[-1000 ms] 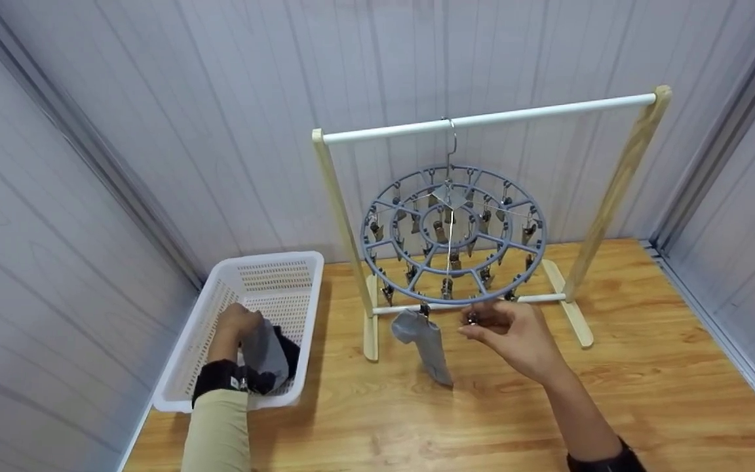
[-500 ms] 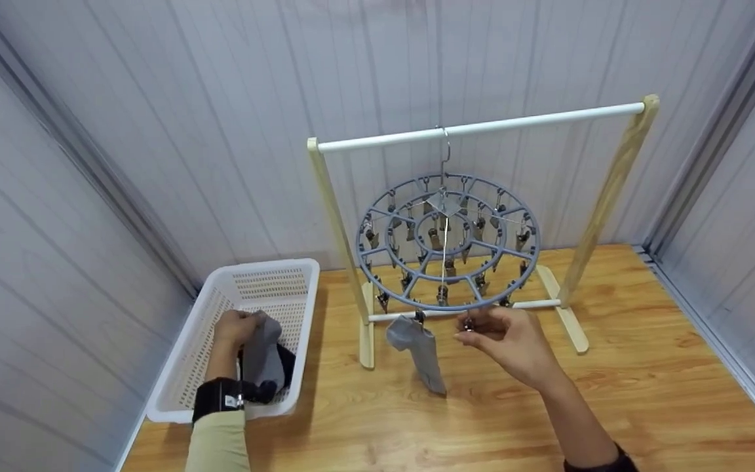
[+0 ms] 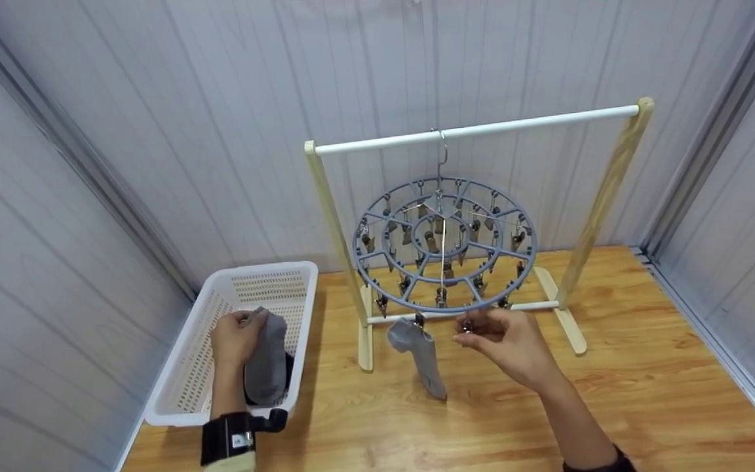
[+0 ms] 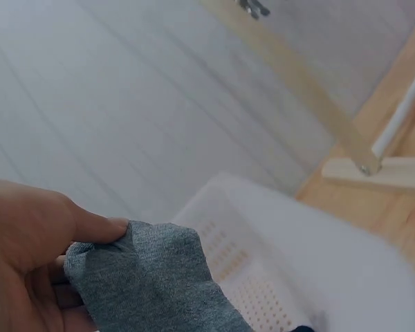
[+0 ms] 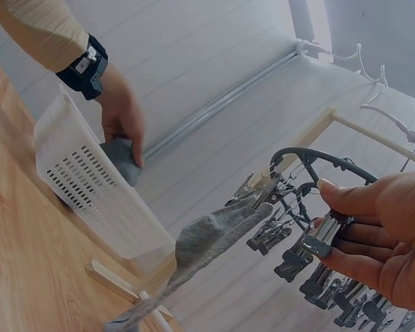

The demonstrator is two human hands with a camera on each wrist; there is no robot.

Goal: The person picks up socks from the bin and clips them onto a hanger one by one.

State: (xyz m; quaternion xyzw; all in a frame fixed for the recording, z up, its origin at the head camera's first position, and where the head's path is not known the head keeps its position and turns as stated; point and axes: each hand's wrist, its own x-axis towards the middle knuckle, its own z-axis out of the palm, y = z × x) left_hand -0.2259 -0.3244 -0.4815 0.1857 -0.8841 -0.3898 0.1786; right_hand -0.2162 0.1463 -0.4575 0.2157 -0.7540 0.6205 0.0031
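Note:
My left hand point(image 3: 234, 339) pinches a grey sock point(image 3: 267, 360) by its top, over the white basket point(image 3: 307, 314). In the left wrist view the thumb point(image 4: 100, 227) presses on the sock's edge, and the fingers lie behind the cloth. My right hand point(image 3: 515, 344) holds a metal clip point(image 5: 325, 234) at the front rim of the round clip hanger point(image 3: 444, 308). Just left of that hand, another grey sock point(image 3: 422, 357) hangs from a neighbouring clip point(image 3: 419, 321).
The hanger hooks over the white bar point(image 3: 535, 126) of a wooden stand point(image 3: 603, 203), with several clips around its rings. Dark cloth point(image 3: 289, 367) lies in the basket under the held sock. The wooden tabletop point(image 3: 482, 426) runs along the front; pale walls point(image 3: 240, 131) enclose the back and sides.
My left hand has lifted the grey sock up out of the basket's bottom, so more of it shows. My right hand keeps its hold on the clip. The view has shifted slightly.

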